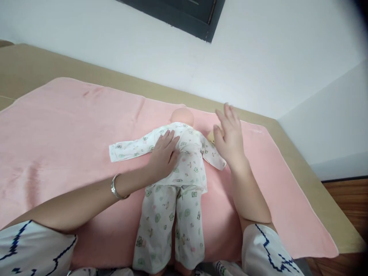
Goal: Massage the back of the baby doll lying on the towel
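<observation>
A baby doll [184,116] lies on a pink blanket [57,134], dressed in a white printed top [191,153] and matching printed trousers [169,226]. My left hand [164,155] rests flat on the doll's chest and the left side of the top, fingers stretched out; a silver bangle [115,188] circles that wrist. My right hand [230,136] hovers open just above the doll's right sleeve, fingers spread and pointing away from me. A small tan bit, perhaps the doll's hand [212,135], peeks out beside my right palm. The other sleeve [129,150] lies spread out to the left.
The blanket covers a beige mattress or table [301,168] set against a white wall [258,57]. A dark frame [186,15] hangs on the wall above. Wooden floor [347,207] shows at the right. My white patterned sleeves [273,253] fill the bottom corners.
</observation>
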Demonstrator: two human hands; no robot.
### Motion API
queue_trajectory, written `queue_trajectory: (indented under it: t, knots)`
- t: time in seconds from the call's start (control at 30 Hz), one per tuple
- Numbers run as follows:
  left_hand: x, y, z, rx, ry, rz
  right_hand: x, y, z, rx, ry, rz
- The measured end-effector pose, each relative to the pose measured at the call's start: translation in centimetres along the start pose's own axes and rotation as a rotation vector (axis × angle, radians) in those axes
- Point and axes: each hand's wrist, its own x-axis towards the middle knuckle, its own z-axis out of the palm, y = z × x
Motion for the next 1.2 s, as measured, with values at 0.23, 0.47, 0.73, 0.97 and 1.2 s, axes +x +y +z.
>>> queue_trajectory:
  t: [0.23,0.47,0.73,0.97,1.2]
  knots:
    - [1.3,5.6,-1.3,-0.155,-0.169,0.051,0.7,2.5,-2.3,0.097,0.007,0.199]
    - [10.9,7.0,0.0,-0.759,-0.280,-0.185,0.7,1.3,-1.5,0.089,0.118,0.239]
    - [15.3,8.7,0.9,-0.740,-0.338,-0.224,1.1,1.4,-0.2,-0.086,0.012,0.204]
    - [15.0,10.0,0.2,-1.663,-0.243,-0.649,1.1,0.9,1.1,-0.274,0.048,0.225]
    - [15.2,9.6,1.0,-1.914,-0.226,-0.763,1.1,0.7,1.1,-0.307,0.055,0.261]
